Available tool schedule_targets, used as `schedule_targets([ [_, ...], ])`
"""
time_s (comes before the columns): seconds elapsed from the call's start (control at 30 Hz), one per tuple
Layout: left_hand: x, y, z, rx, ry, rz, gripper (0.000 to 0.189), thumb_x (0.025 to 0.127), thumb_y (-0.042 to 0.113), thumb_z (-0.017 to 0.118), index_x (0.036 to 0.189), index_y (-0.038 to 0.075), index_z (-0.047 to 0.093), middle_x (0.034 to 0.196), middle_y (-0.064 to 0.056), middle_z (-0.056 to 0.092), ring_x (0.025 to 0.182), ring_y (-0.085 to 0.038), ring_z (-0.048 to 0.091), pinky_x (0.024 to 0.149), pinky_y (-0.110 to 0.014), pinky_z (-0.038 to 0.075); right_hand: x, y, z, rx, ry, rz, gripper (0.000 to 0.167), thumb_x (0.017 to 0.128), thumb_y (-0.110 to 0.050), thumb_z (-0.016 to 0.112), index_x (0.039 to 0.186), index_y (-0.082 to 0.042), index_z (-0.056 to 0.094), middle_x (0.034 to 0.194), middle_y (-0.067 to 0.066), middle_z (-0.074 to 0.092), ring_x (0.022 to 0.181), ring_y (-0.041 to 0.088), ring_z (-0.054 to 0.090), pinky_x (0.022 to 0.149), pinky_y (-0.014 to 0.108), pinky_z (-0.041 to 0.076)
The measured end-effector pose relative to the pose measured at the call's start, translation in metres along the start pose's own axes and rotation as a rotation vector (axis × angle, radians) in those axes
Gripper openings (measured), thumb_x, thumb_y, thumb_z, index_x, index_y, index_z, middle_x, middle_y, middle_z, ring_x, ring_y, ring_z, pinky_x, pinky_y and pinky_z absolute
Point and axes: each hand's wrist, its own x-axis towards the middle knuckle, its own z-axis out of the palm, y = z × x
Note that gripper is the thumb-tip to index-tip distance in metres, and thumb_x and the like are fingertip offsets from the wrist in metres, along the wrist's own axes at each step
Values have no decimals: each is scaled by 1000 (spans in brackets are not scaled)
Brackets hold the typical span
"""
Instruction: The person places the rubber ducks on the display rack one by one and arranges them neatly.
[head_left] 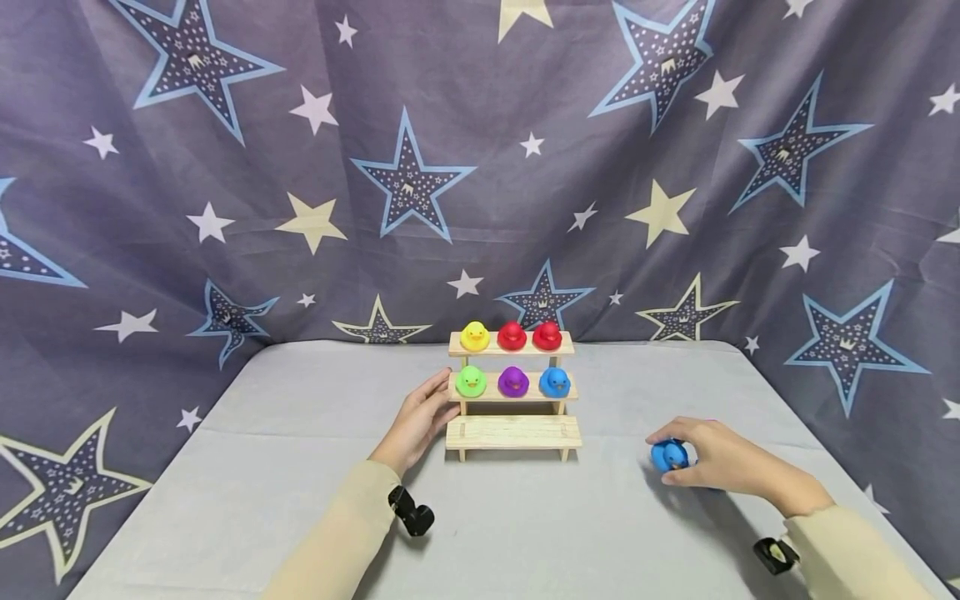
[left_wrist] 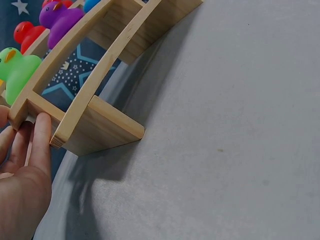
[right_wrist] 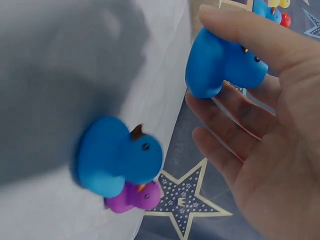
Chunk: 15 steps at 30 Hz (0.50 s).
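A three-step wooden stand (head_left: 513, 432) stands at the table's middle. My left hand (head_left: 420, 425) holds the left end of its middle step, fingers at the edge in the left wrist view. Along the top step sit a yellow duck (head_left: 474, 337) and two red ducks (head_left: 512, 337). The middle step bears a green duck (head_left: 471, 382), a purple duck (head_left: 513, 382) and a blue duck (head_left: 555, 382); the lowest step is bare. To the right, my right hand (head_left: 716, 457) pinches another blue duck (right_wrist: 205, 65) between thumb and fingers.
Below the right hand, one more blue duck (right_wrist: 105, 160) and a magenta duck (right_wrist: 131, 198) rest on the grey tabletop (head_left: 315, 500), mostly hidden in the head view. A star-patterned curtain (head_left: 480, 167) hangs behind the table and along its sides.
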Motion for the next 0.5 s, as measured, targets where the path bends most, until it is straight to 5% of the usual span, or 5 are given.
schedule_targets([
  [0.2,0,0,0,2,-2,3,54,105,5,44,157,2,29,158,-20,28,141,-33,36,109,-32,47,14,-11,-2,2,-26,11,45,79,-30,86,118,-13,72,111,-4,68,100,18,64,82,40,60],
  [0.5,0,0,0,7,3,-1,54,105,6,45,157,3,30,158,-19,28,141,-32,37,109,-33,48,40,-28,7,18,-22,-92,43,79,-24,86,117,-10,71,111,-2,68,103,21,64,89,46,59],
])
